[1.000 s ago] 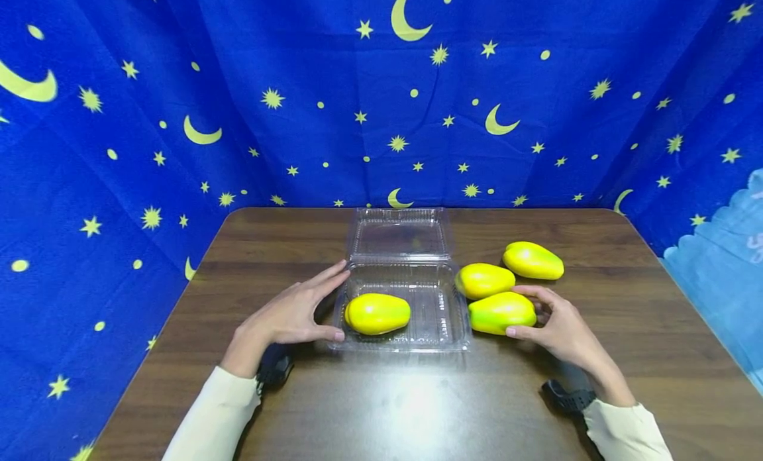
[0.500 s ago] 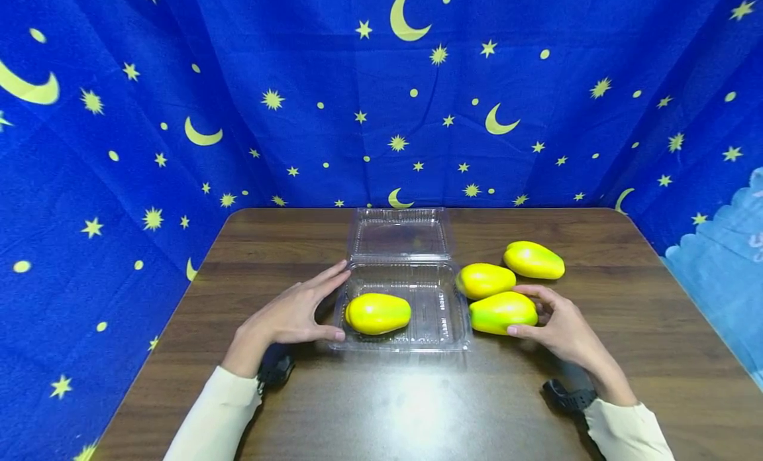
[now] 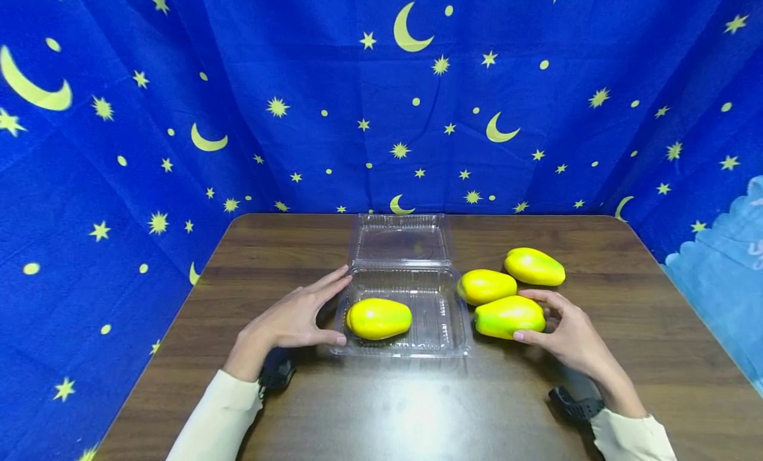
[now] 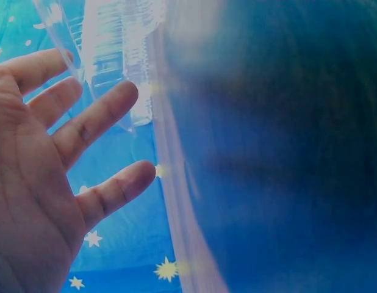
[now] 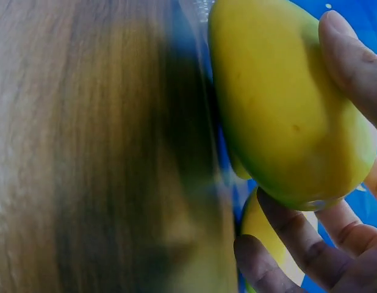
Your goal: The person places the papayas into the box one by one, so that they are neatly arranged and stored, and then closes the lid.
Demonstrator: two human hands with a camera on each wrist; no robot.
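Note:
My right hand (image 3: 569, 332) grips a yellow-green mango (image 3: 508, 317), thumb on its near side and fingers round its right end and far side. In the right wrist view this mango (image 5: 286, 104) fills the space between thumb and fingers. A clear plastic clamshell box (image 3: 438, 315) lies with its lid (image 3: 402, 242) folded back, and one mango (image 3: 379, 318) sits in the left of its base. My left hand (image 3: 298, 315) rests at the box's left edge, thumb and fingers spread. The left wrist view shows those fingers (image 4: 106, 113) mostly straight beside the clear plastic.
Two more mangoes lie right of the box: one (image 3: 487, 287) just behind the gripped mango, another (image 3: 534, 267) farther back. All stand on a brown wooden table (image 3: 286, 408). A blue curtain (image 3: 334, 70) with moons and stars hangs behind and at the sides.
The gripped mango and my right hand have shifted slightly right, away from the box's edge. The left hand keeps its place on the box. The head view has tilted up slightly.

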